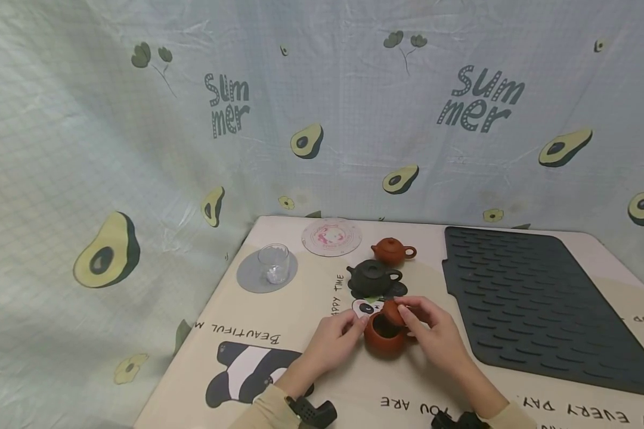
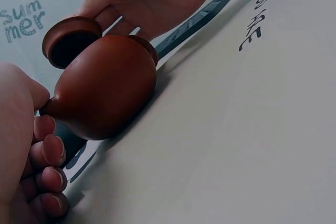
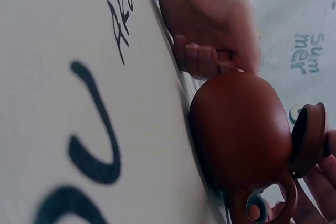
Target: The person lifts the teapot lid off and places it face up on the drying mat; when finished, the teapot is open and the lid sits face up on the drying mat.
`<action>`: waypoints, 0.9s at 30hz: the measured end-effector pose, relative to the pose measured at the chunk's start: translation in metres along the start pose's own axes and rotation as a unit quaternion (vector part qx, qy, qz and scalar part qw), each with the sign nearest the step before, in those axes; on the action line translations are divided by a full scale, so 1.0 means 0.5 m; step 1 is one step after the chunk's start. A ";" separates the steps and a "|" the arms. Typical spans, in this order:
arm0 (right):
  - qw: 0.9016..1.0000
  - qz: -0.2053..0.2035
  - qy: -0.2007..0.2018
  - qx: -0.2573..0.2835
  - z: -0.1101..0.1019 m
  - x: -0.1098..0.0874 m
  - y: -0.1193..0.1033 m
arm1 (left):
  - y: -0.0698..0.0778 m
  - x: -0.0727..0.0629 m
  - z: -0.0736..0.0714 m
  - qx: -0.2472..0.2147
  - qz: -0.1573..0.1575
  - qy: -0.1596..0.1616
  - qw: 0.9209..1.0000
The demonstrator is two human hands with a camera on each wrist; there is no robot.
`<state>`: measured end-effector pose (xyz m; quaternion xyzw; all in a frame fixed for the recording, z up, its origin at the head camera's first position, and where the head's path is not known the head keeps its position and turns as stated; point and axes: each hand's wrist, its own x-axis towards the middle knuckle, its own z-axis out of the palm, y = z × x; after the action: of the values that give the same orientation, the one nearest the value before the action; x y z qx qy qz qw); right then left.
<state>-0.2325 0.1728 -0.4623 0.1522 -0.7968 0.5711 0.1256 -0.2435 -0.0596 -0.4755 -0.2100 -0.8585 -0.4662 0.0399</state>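
Note:
A reddish-brown clay teapot stands on the printed tablecloth, its dark mouth uncovered. My left hand pinches the teapot's short spout between thumb and forefinger, clearest in the left wrist view. Above the mouth, my right hand holds the round clay lid by its top, tilted so its hollow underside shows. In the right wrist view the lid is beside the rim, and the loop handle points toward the right hand. Whether the lid touches the rim I cannot tell.
Behind the teapot stand a black teapot and a smaller reddish-brown teapot. To the left, a clear glass sits on a grey round mat, with a pink patterned disc farther back. A dark ridged mat covers the right.

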 end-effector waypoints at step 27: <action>0.986 0.127 0.026 0.101 -0.034 0.015 -0.002 | -0.003 0.001 0.003 -0.003 -0.008 0.001 1.000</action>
<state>-0.2388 0.1878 -0.4531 0.0471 -0.7442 0.6639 0.0564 -0.2443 -0.0592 -0.4773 -0.2026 -0.8590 -0.4688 0.0361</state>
